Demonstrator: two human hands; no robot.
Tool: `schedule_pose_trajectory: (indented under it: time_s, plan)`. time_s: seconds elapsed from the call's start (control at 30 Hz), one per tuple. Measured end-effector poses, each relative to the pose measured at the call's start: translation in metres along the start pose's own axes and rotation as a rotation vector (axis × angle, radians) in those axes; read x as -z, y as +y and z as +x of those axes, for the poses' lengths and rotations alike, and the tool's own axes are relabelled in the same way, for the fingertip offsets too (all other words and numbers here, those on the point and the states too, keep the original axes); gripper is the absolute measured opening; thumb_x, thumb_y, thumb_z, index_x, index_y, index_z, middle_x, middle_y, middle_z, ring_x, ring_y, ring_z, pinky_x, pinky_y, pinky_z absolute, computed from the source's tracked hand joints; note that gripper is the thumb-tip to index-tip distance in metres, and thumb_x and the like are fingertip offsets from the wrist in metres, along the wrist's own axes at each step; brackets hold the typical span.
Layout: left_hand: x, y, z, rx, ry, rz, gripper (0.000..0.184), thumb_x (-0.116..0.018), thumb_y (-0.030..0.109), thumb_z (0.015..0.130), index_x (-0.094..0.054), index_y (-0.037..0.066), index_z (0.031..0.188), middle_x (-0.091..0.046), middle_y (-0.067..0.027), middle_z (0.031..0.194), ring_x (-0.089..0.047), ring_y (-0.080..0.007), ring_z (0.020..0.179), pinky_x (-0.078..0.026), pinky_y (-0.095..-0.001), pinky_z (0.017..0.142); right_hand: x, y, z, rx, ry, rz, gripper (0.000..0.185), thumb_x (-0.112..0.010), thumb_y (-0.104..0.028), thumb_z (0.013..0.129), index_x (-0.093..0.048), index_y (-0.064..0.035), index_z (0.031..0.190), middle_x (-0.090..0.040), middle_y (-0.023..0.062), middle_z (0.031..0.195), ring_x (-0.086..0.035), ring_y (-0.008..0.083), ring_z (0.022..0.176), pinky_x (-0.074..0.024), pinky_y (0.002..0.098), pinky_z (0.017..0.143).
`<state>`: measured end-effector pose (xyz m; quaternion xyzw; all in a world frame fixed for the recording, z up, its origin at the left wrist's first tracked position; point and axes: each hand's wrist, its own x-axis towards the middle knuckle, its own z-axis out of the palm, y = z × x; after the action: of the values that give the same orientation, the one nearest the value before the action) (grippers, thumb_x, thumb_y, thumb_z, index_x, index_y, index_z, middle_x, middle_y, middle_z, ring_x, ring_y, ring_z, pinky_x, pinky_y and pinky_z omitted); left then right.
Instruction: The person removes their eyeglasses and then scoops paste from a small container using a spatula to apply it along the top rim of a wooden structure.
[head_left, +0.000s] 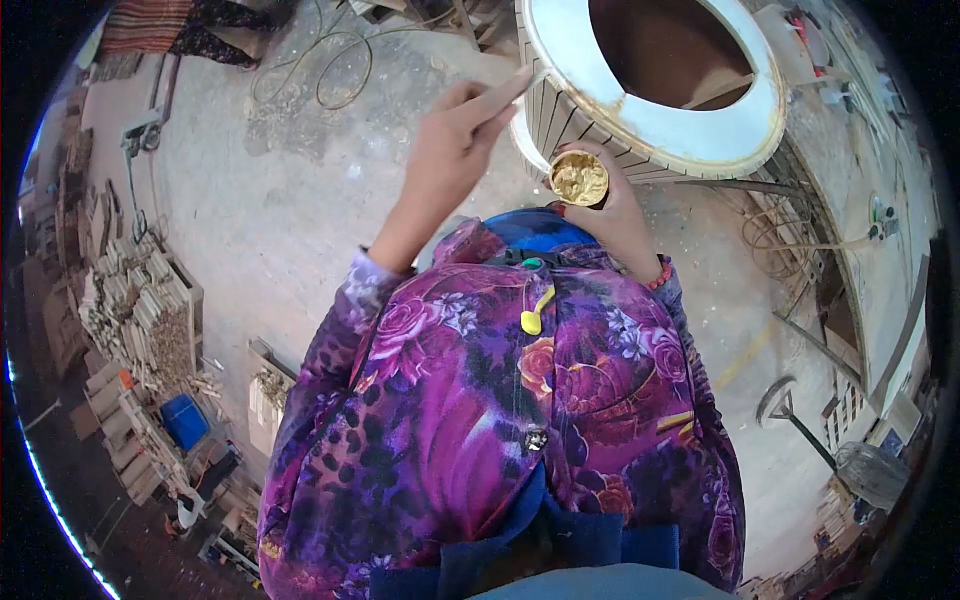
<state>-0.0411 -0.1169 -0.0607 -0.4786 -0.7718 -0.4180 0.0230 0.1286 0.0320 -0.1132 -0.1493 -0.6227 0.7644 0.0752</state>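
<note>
My right hand (625, 215) is wrapped around a small round tub of gold-coloured paste (580, 178), held with its open top facing up. My left hand (452, 145) reaches to the near left edge of a large white oval piece (650, 125) with a wide oval opening and slatted sides. The left fingers are pressed together, their tips at or close to its rim; whatever they hold, if anything, I cannot make out. Yellowish-brown marks run along the lower rim of the oval piece.
Stacked wood strips (150, 310) and a blue container (185, 422) are on the left. A hose (345, 70) lies coiled on the concrete floor (290, 200). Another coil of hose (775, 245) lies at the right, near a long-handled tool (805, 430).
</note>
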Motion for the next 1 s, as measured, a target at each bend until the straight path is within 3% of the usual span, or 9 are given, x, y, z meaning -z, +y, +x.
schedule_pose_trajectory:
  time_s: [0.03, 0.17, 0.3, 0.4, 0.5, 0.57, 0.7, 0.9, 1.0]
  plan:
    - [-0.012, -0.003, 0.002, -0.028, 0.012, 0.061, 0.051, -0.066, 0.008, 0.093, -0.061, 0.025, 0.141, -0.061, -0.0099, 0.091, -0.061, -0.0253, 0.072, -0.048, -0.0365, 0.061, 0.0, 0.001, 0.0, 0.006, 0.016, -0.012, 0.057, -0.073, 0.002, 0.074, -0.055, -0.007, 0.127, -0.062, 0.0037, 0.115, -0.059, 0.0131, 0.11, -0.0458, 0.0286, 0.098]
    - [-0.036, -0.006, -0.011, 0.035, -0.059, 0.206, 0.053, -0.065, 0.006, 0.093, -0.061, 0.028, 0.141, -0.06, -0.0108, 0.089, -0.06, -0.0312, 0.071, -0.05, -0.0403, 0.063, 0.002, 0.004, -0.004, 0.032, 0.087, 0.024, 0.058, -0.074, 0.002, 0.073, -0.055, -0.0059, 0.127, -0.061, 0.0032, 0.116, -0.058, 0.0126, 0.11, -0.0451, 0.0281, 0.098]
    - [-0.038, 0.002, -0.013, 0.041, -0.11, 0.174, 0.057, -0.058, 0.003, 0.089, -0.062, 0.029, 0.139, -0.058, -0.0095, 0.087, -0.062, -0.0305, 0.078, -0.05, -0.0418, 0.062, 0.007, 0.007, -0.011, 0.025, 0.188, 0.028, 0.062, -0.071, 0.009, 0.076, -0.05, -0.0022, 0.134, -0.059, 0.0072, 0.123, -0.065, 0.0195, 0.113, -0.0518, 0.032, 0.099]
    - [-0.03, -0.002, -0.021, 0.023, -0.274, 0.329, 0.052, -0.065, 0.007, 0.092, -0.063, 0.028, 0.139, -0.06, -0.0094, 0.088, -0.061, -0.0295, 0.072, -0.05, -0.0394, 0.063, 0.012, 0.01, -0.014, 0.023, 0.252, 0.082, 0.062, -0.071, 0.008, 0.077, -0.05, -0.0025, 0.134, -0.06, 0.0079, 0.122, -0.065, 0.0204, 0.113, -0.0541, 0.0334, 0.096]
    - [-0.031, 0.003, -0.019, 0.105, -0.291, 0.2, 0.052, -0.062, 0.007, 0.092, -0.063, 0.03, 0.138, -0.061, -0.0083, 0.09, -0.062, -0.0288, 0.075, -0.052, -0.0396, 0.065, 0.013, 0.011, -0.018, 0.042, 0.352, 0.135, 0.06, -0.074, 0.005, 0.073, -0.054, -0.0044, 0.128, -0.059, 0.0038, 0.118, -0.058, 0.0131, 0.11, -0.0466, 0.0275, 0.098]
    - [-0.039, 0.021, 0.009, -0.019, -0.225, 0.195, 0.054, -0.059, 0.007, 0.092, -0.062, 0.033, 0.139, -0.061, -0.0078, 0.091, -0.063, -0.0282, 0.077, -0.052, -0.04, 0.065, 0.014, 0.016, -0.019, 0.033, 0.374, 0.167, 0.059, -0.072, 0.006, 0.073, -0.054, -0.0039, 0.128, -0.059, 0.0044, 0.118, -0.058, 0.0134, 0.111, -0.0473, 0.0279, 0.098]
    - [-0.058, 0.011, 0.009, -0.052, -0.249, 0.247, 0.056, -0.057, 0.005, 0.093, -0.06, 0.033, 0.141, -0.061, -0.0076, 0.092, -0.064, -0.0282, 0.079, -0.052, -0.0396, 0.066, 0.014, 0.012, -0.02, 0.049, 0.423, 0.158, 0.059, -0.068, 0.009, 0.073, -0.053, -0.0024, 0.129, -0.059, 0.0055, 0.119, -0.058, 0.014, 0.112, -0.0501, 0.029, 0.097]
    - [-0.018, 0.015, 0.017, -0.009, -0.488, 0.226, 0.052, -0.055, 0.008, 0.094, -0.06, 0.033, 0.14, -0.063, -0.0062, 0.093, -0.065, -0.031, 0.078, -0.053, -0.0409, 0.064, 0.013, 0.007, -0.024, 0.051, 0.459, 0.202, 0.059, -0.067, 0.009, 0.073, -0.053, -0.0021, 0.129, -0.059, 0.0057, 0.119, -0.059, 0.0144, 0.111, -0.0527, 0.0292, 0.094]
    - [-0.019, 0.023, 0.043, -0.185, -0.405, 0.374, 0.051, -0.055, 0.007, 0.089, -0.064, 0.029, 0.134, -0.064, -0.0065, 0.087, -0.068, -0.0296, 0.07, -0.053, -0.0401, 0.057, 0.015, 0.011, -0.025, 0.059, 0.461, 0.19, 0.059, -0.067, 0.01, 0.073, -0.053, -0.0022, 0.129, -0.059, 0.0058, 0.12, -0.059, 0.0146, 0.111, -0.0539, 0.0296, 0.093]
